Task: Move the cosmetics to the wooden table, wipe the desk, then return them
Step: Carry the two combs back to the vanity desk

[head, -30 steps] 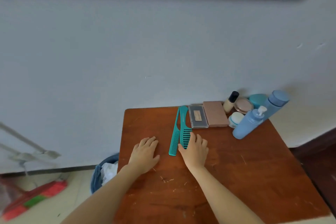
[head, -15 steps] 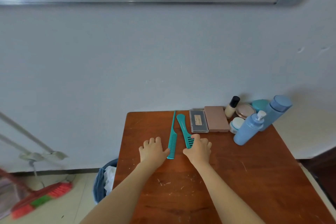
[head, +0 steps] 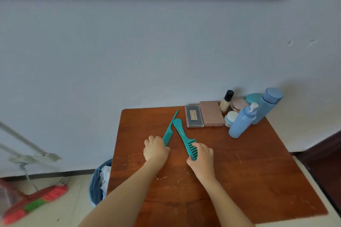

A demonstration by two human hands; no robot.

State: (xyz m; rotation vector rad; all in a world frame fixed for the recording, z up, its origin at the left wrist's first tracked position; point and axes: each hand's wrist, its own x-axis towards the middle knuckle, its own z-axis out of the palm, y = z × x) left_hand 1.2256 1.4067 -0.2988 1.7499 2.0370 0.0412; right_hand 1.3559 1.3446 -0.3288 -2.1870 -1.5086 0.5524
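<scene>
**Both hands on the combs at the wooden table**

The person's left hand (head: 156,150) is curled over the toothed end of a teal tail comb (head: 170,128) – fingers folded round it, knuckles up. The comb's thin pointed tail runs out from the hand toward 1 o'clock. The right hand (head: 201,160) grips the toothed end of a teal wide-tooth comb (head: 181,133), fingers bent across the teeth, and its rounded handle points toward 11 o'clock. The two combs lean toward each other and nearly meet near that rounded handle. Whether they rest on the wood or are just raised cannot be told.

Both combs are over the far left part of the wooden table (head: 249,171). The other cosmetics stand grouped at the top's 1 o'clock corner, against the wall (head: 166,51). A black palette (head: 194,116) and a pink palette (head: 211,114) lie flat side by side, touching. At 3 o'clock from them are a cream bottle (head: 226,101) with a black cap, a round compact (head: 239,104), a teal jar (head: 253,97) and a white jar (head: 230,118). A blue pump bottle (head: 241,122) and a tall blue bottle (head: 267,105) stand nearest the right edge, close together.

On the floor at the table's 8 o'clock sits a blue bin (head: 96,184) holding white paper – farther out the same way lies a broom (head: 36,201) with red and green bristles.
</scene>
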